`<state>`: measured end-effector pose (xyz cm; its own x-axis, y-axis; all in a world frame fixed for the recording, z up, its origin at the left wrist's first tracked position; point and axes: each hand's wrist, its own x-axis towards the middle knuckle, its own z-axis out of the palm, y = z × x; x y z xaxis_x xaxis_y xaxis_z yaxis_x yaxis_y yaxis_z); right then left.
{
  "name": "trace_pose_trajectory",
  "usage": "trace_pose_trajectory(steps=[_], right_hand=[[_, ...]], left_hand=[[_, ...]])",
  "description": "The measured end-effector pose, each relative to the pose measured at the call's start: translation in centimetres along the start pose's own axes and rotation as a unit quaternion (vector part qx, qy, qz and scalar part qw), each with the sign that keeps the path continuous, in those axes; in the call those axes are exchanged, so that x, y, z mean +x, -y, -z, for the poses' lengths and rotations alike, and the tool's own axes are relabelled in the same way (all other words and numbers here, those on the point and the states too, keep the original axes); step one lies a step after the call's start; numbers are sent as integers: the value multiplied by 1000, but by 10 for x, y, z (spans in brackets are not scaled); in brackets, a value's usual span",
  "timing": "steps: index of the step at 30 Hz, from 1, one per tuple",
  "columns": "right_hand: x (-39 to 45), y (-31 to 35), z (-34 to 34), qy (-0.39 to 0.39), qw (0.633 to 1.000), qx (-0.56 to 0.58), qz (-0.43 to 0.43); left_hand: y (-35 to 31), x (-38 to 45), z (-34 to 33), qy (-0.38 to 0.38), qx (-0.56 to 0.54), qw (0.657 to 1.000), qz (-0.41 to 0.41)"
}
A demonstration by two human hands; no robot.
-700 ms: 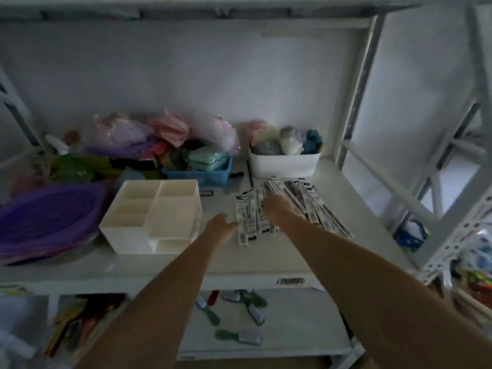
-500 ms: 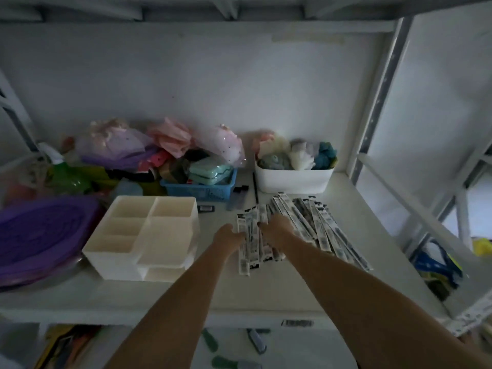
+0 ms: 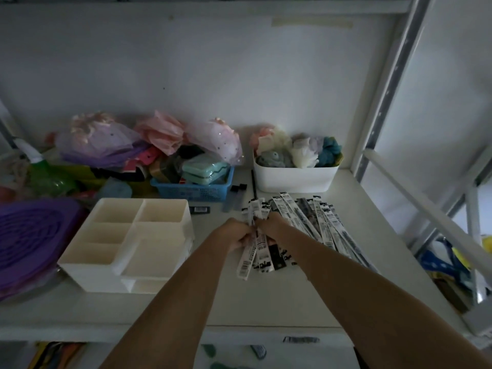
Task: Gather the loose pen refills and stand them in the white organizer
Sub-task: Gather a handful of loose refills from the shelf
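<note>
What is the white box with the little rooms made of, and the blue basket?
The white organizer looks like hard, smooth matte plastic: thin, straight moulded walls. The blue basket also seems plastic, with a grid of small holes in its side. The dim light leaves both uncertain.

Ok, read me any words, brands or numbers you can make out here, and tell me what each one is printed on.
Nothing can be read for certain.
Pen refill packets: black and white print and barcodes, too blurred to read.
Small black label on the shelf beside the white organizer: too small.
Blue basket: faint marks on the front, unreadable.
Sticker on the shelf's front edge: blurred.
</note>
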<state>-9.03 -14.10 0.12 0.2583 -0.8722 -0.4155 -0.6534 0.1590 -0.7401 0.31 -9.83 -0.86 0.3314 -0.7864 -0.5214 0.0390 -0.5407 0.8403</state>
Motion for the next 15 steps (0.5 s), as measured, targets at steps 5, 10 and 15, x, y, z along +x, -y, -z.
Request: trace_pose_trajectory(steps=[5,10,15], right_hand=[[-8,4,4,-15,995,83,58],[-33,43,14,-47,982,109,145],[-89,135,18,-55,961,109,247]], left_hand=[[-7,-6,7,7,17,998,-56],[-45,-29,33,-39,19,987,-157],[-102,-83,101,-44,9,956,-290]])
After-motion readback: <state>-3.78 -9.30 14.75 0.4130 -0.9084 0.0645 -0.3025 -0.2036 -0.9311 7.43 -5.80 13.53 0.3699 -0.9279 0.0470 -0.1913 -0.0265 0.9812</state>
